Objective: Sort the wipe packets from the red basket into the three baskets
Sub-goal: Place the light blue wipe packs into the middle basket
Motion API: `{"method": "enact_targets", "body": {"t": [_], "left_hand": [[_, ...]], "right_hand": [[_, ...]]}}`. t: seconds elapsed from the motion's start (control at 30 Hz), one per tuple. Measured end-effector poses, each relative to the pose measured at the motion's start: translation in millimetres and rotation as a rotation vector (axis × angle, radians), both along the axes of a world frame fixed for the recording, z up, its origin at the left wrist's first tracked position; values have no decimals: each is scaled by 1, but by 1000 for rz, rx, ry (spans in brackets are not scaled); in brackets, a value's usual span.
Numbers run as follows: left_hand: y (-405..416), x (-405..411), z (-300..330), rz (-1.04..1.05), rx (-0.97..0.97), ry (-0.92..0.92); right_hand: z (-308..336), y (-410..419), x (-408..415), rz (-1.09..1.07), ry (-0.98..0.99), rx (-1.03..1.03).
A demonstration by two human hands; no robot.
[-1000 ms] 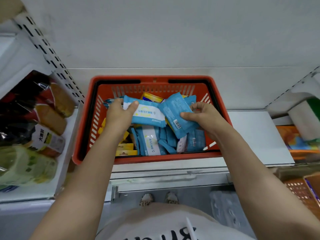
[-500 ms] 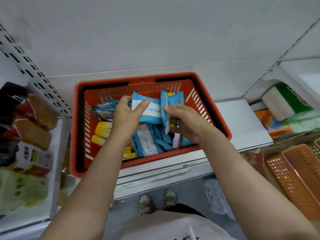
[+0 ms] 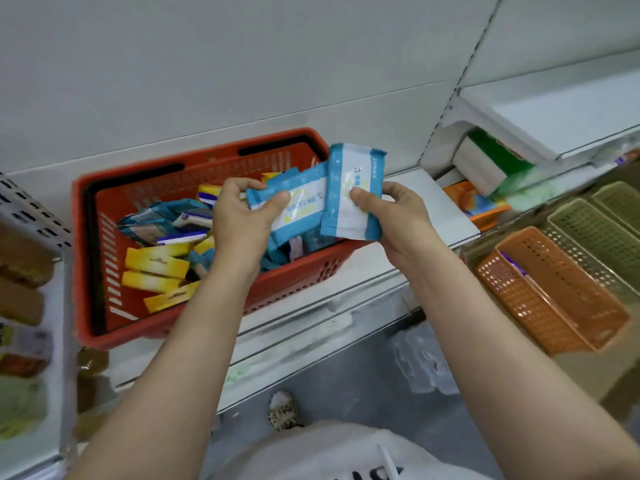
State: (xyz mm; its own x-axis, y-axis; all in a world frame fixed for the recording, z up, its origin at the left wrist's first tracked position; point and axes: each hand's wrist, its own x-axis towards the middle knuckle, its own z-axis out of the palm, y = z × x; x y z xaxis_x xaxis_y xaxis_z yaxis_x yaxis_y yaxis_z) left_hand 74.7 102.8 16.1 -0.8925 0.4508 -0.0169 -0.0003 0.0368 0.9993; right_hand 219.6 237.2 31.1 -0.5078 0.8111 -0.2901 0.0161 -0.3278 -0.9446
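Note:
The red basket (image 3: 166, 317) sits on a white shelf and holds several blue-and-white and yellow wipe packets (image 3: 156, 265). My left hand (image 3: 239, 220) grips one blue-and-white packet (image 3: 298, 202) above the basket's right half. My right hand (image 3: 391, 216) grips a second blue-and-white packet (image 3: 353, 188), held upright over the basket's right rim. The two packets overlap at their edges. An orange basket (image 3: 554, 306) and two green baskets (image 3: 595, 230) stand at the lower right.
Snack bags (image 3: 24, 306) fill the shelf section at left behind a perforated upright. Boxed goods (image 3: 491, 164) sit on the shelf at right. A plastic bag (image 3: 422, 362) lies on the grey floor below, near my shoe (image 3: 284, 410).
Both hands have lifted their blue packets up and to the right, out of the red basket. The view has swung right, bringing the orange and green baskets into sight.

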Motion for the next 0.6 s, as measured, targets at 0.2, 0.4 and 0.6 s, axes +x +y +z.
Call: {"method": "enact_targets", "body": {"t": [0.2,0.4,0.6], "left_hand": [[48,120,-7,-144,-47,-50],[98,293,-30,-318,64,-344],[133,446,-44,-522,40,-588]], "right_hand": [[-10,26,138,-145,-12,39],[-31,30,318,-331,32,-16],[-44,38,458,-467,-12,-91]]}}
